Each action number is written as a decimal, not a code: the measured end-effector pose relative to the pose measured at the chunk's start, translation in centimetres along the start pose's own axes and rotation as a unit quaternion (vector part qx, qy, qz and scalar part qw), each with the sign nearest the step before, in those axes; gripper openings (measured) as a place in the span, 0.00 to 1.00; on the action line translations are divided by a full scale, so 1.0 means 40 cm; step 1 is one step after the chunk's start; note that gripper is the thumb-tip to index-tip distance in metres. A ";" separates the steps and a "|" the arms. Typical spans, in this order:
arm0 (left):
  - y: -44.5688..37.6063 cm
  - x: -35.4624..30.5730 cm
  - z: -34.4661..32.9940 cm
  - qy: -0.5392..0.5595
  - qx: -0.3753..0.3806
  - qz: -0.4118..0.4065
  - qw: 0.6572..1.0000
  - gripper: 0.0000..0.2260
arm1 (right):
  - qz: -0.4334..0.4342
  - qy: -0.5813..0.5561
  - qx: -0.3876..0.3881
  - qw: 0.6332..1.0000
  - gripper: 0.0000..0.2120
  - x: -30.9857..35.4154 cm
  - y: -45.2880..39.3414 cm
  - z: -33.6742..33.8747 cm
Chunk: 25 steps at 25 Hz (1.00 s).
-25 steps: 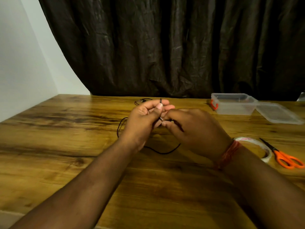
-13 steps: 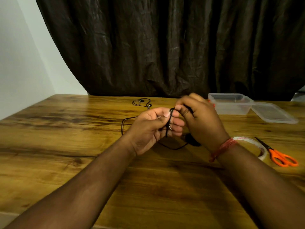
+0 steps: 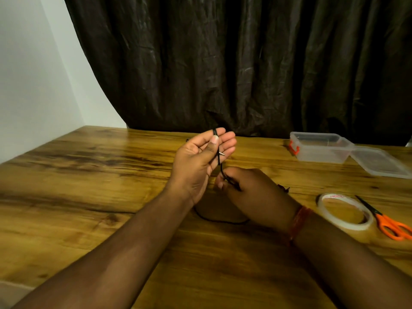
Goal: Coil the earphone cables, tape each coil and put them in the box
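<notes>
A thin black earphone cable (image 3: 219, 160) runs over the fingers of my left hand (image 3: 201, 160), looped at the fingertips, with its silver jack plug lying against the palm under my thumb. My left hand is raised, palm up, above the wooden table (image 3: 89, 175). Just below it, my right hand (image 3: 252, 192) pinches the same cable and holds it taut. A slack stretch of cable lies on the table under my wrists. The clear plastic box (image 3: 321, 148) stands open at the back right, its lid (image 3: 379, 162) beside it.
A roll of clear tape (image 3: 344, 211) lies right of my right wrist, with orange-handled scissors (image 3: 389, 224) next to it. A dark curtain hangs behind the table. A white wall is at the left.
My right hand has dropped from above my left hand's fingers to below them, pulling the cable down. My left hand has lifted and its fingers have straightened out.
</notes>
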<state>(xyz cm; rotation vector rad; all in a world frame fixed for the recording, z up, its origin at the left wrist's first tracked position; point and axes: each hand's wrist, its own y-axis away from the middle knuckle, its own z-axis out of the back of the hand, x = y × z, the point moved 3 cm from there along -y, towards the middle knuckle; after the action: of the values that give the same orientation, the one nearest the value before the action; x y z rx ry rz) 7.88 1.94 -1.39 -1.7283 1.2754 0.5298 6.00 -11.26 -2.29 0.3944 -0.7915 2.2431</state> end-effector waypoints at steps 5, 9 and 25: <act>0.004 0.016 0.001 -0.074 -0.003 0.046 0.996 0.08 | 0.050 0.046 -0.023 0.997 0.04 0.033 -0.001 0.052; 0.023 0.030 -0.015 -0.130 0.032 0.094 0.987 0.07 | 0.010 -0.014 -0.077 0.997 0.03 0.005 -0.010 0.103; 0.053 -0.009 -0.039 -0.036 0.098 0.074 0.992 0.10 | -0.066 -0.094 -0.071 0.991 0.12 -0.052 -0.012 0.033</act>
<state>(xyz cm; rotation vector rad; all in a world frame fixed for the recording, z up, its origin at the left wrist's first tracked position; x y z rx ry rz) 5.56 0.67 -1.16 -1.4481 1.3634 0.5297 7.86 -12.94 -2.07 0.5796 -0.9869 2.0340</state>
